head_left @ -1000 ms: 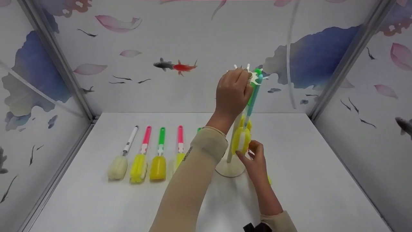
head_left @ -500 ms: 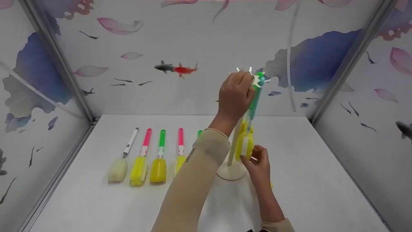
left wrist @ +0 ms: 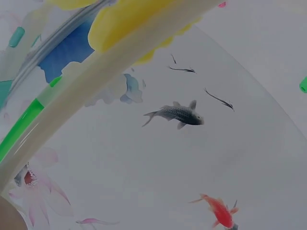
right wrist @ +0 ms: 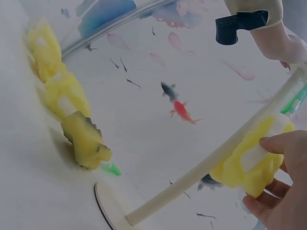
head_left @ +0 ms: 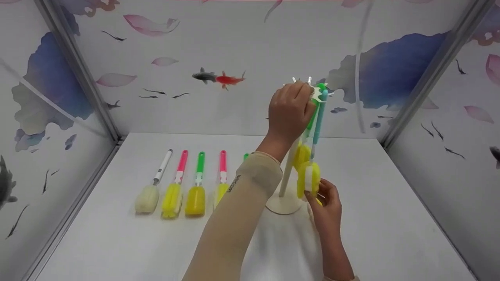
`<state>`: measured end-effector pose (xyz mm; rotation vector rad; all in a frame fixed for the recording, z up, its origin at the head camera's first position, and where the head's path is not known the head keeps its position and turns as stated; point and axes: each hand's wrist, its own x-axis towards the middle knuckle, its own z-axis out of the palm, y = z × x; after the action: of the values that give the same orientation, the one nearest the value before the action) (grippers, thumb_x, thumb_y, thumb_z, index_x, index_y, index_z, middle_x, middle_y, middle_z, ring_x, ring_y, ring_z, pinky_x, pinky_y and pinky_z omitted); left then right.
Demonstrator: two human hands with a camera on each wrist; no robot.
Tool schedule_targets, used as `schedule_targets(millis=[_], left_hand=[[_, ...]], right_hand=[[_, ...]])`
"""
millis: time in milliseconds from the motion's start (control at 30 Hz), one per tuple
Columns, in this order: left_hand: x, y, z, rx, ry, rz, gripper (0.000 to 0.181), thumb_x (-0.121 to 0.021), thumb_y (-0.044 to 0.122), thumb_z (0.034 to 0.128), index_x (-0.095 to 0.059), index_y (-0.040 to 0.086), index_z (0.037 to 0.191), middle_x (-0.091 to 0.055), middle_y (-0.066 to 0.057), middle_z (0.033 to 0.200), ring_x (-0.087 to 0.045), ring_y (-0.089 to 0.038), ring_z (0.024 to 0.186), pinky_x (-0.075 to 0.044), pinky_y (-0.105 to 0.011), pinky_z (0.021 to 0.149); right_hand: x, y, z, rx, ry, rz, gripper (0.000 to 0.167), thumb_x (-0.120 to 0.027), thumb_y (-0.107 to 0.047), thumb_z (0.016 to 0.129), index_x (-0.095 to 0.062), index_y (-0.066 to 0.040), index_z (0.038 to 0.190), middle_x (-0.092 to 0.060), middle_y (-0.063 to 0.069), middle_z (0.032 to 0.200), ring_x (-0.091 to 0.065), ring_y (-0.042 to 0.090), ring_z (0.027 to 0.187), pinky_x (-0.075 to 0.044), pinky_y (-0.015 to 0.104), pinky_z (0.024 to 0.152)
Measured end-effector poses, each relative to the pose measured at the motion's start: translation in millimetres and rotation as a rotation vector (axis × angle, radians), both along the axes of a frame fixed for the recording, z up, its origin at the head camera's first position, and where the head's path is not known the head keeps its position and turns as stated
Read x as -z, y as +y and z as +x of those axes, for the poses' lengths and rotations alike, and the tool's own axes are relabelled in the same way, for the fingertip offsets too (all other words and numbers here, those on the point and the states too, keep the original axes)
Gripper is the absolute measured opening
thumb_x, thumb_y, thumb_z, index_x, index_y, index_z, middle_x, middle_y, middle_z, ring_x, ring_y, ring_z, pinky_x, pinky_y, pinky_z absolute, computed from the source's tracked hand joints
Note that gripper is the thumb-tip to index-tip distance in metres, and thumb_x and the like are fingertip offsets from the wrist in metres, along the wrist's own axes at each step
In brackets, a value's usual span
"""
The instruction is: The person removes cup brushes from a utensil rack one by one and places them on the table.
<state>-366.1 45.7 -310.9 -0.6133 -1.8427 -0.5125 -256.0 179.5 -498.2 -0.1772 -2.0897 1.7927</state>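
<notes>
A cream stand [head_left: 288, 171] with a round base and a ring of hooks [head_left: 315, 93] at its top stands upright. My left hand [head_left: 291, 109] grips the top of the stand, its fingers curled over it. Two bottle brushes hang from the hooks, one green-handled, one with a teal handle [head_left: 320, 117]. My right hand [head_left: 328, 205] pinches the yellow and white sponge head [head_left: 308, 179] of the teal-handled brush between thumb and fingers. Behind it hangs the other yellow sponge head [head_left: 301, 154]. In the left wrist view, the pole [left wrist: 72, 98] and green handle [left wrist: 21, 124] show close up.
On the white table [head_left: 97, 242] at left lie several bottle brushes in a row, among them a white-handled brush [head_left: 152, 187], a pink-handled brush [head_left: 175, 187] and a green-handled brush [head_left: 197, 187]. My left sleeve [head_left: 242, 203] partly hides the row. Patterned panels surround the table.
My right hand has moved right with the sponge head, and the teal-handled brush now hangs farther from the pole and more upright. My left hand keeps its grip on the top of the stand.
</notes>
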Motion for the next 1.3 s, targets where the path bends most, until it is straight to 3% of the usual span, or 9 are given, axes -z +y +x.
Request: schedule_targets(millis=[600, 867, 1033, 1300], left_hand=[[1.5, -2.0, -1.5, -0.004, -0.025, 0.011, 0.020, -0.048, 0.017, 0.0955, -0.065, 0.010, 0.103, -0.065, -0.002, 0.101, -0.058, -0.014, 0.091, -0.045, -0.016, 0.083], [4.3, 0.1, 0.6, 0.014, -0.024, 0.012, 0.021, -0.047, 0.018, 0.0967, -0.065, 0.009, 0.104, -0.064, -0.002, 0.100, -0.057, -0.014, 0.088, -0.044, -0.016, 0.081], [4.3, 1.0, 1.3, 0.015, -0.012, 0.019, 0.021, -0.048, 0.018, 0.0967, -0.066, 0.009, 0.104, -0.064, -0.002, 0.099, -0.057, -0.014, 0.086, -0.045, -0.016, 0.079], [2.6, 1.0, 1.4, 0.010, -0.019, 0.024, 0.021, -0.048, 0.019, 0.0969, -0.065, 0.009, 0.104, -0.063, -0.002, 0.098, -0.056, -0.014, 0.086, -0.045, -0.016, 0.078]], right_hand=[[-2.2, 10.1, 16.2, 0.075, 0.045, 0.029, 0.043, -0.069, -0.010, 0.091, -0.053, -0.002, 0.131, -0.059, 0.010, 0.120, -0.056, 0.017, 0.106, -0.046, 0.014, 0.087], [-11.1, 14.4, 20.7, 0.116, -0.001, 0.038, 0.044, -0.069, -0.015, 0.092, -0.053, -0.005, 0.131, -0.058, 0.008, 0.120, -0.056, 0.017, 0.105, -0.047, 0.011, 0.084], [-17.1, 20.6, 23.1, 0.150, 0.020, 0.042, 0.043, -0.068, -0.016, 0.092, -0.053, -0.004, 0.131, -0.058, 0.008, 0.119, -0.056, 0.016, 0.103, -0.047, 0.012, 0.084], [-15.0, 28.6, 28.1, 0.180, 0.000, 0.053, 0.045, -0.069, -0.023, 0.092, -0.055, -0.006, 0.131, -0.058, 0.007, 0.118, -0.056, 0.017, 0.101, -0.048, 0.011, 0.081]])
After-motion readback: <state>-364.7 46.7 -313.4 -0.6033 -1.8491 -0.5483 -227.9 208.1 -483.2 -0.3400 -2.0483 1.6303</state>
